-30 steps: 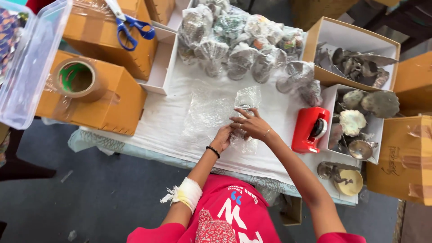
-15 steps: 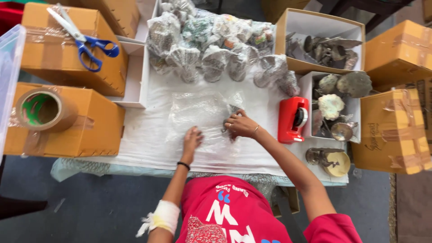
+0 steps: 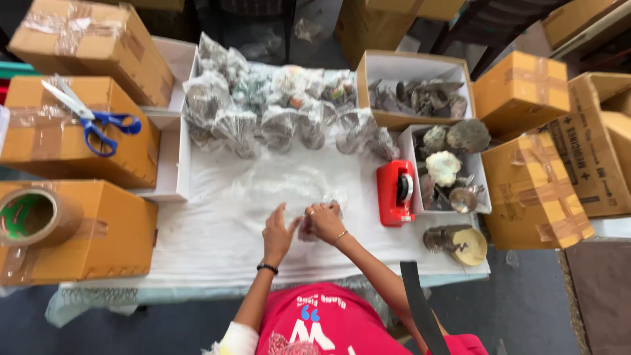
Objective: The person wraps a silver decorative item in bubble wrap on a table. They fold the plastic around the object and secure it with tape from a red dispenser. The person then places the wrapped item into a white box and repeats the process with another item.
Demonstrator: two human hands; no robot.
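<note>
My right hand (image 3: 324, 222) is closed around a small item wrapped in clear plastic (image 3: 307, 227), pressing it on the white table cover (image 3: 217, 223). My left hand (image 3: 279, 231) lies just left of it, fingers spread, touching the clear plastic sheet (image 3: 282, 187) that lies flat on the cover. The wrapped item is mostly hidden under my fingers. A red tape dispenser (image 3: 395, 192) stands to the right of my right hand.
Several plastic-wrapped pieces (image 3: 263, 108) are heaped at the far side. White boxes (image 3: 413, 73) on the right hold unwrapped ornaments (image 3: 444, 167). Taped cardboard boxes (image 3: 72, 131) stand left, carrying blue scissors (image 3: 92, 118) and a roll of brown tape (image 3: 36, 217). More cartons (image 3: 536, 190) stand right.
The plastic bundle has come down from in front of me onto the table. My right hand still grips it, and my left hand now rests flat beside it. The view has shifted.
</note>
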